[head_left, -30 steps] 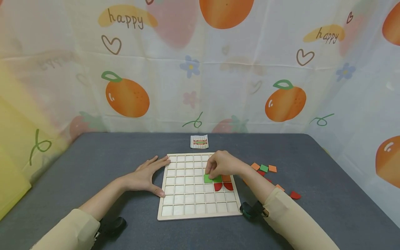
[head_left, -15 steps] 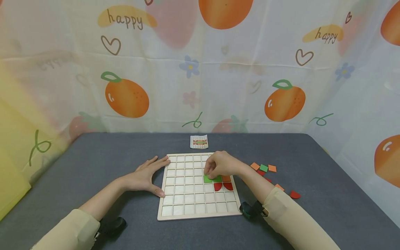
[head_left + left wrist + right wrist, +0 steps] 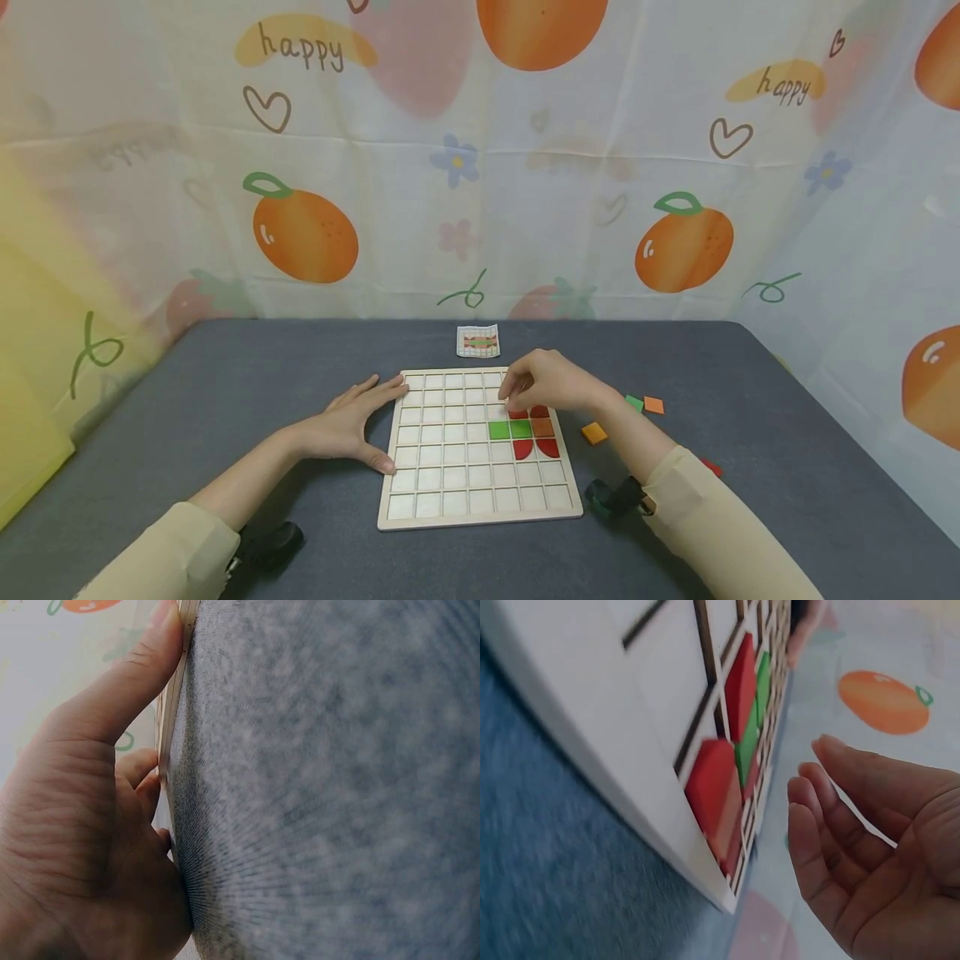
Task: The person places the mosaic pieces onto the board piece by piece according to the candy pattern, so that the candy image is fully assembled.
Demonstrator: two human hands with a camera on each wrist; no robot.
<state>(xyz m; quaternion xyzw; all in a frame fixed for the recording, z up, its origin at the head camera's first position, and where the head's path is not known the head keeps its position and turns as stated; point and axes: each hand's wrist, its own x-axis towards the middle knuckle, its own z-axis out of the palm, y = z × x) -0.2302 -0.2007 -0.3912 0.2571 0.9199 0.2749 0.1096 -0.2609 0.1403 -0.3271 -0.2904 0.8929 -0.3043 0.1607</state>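
Note:
A white grid board [image 3: 442,500] with a pale wooden frame lies on the table. My left hand [image 3: 341,427] rests spread along its left edge, the thumb near the lower part; in the left wrist view the thumb [image 3: 142,664] touches the board's side. Over the right part of the board, my right hand [image 3: 551,381] hovers with loosely bent fingers and nothing between them, as the right wrist view [image 3: 885,847] shows. Below it sit two green squares [image 3: 498,430], an orange square [image 3: 542,427] and several red rounded pieces [image 3: 522,450] in the cells.
Right of the board lie loose pieces: an orange square [image 3: 654,405], a partly hidden green one [image 3: 634,402], a yellow-orange one [image 3: 595,432] and a red one [image 3: 711,467] mostly behind the sleeve. A small pattern card [image 3: 477,342] lies beyond the board. A printed curtain [image 3: 390,217] hangs behind.
My right hand has lifted off the left green square and shifted up and right, uncovering both green squares and two upper red pieces. The left hand stays in place.

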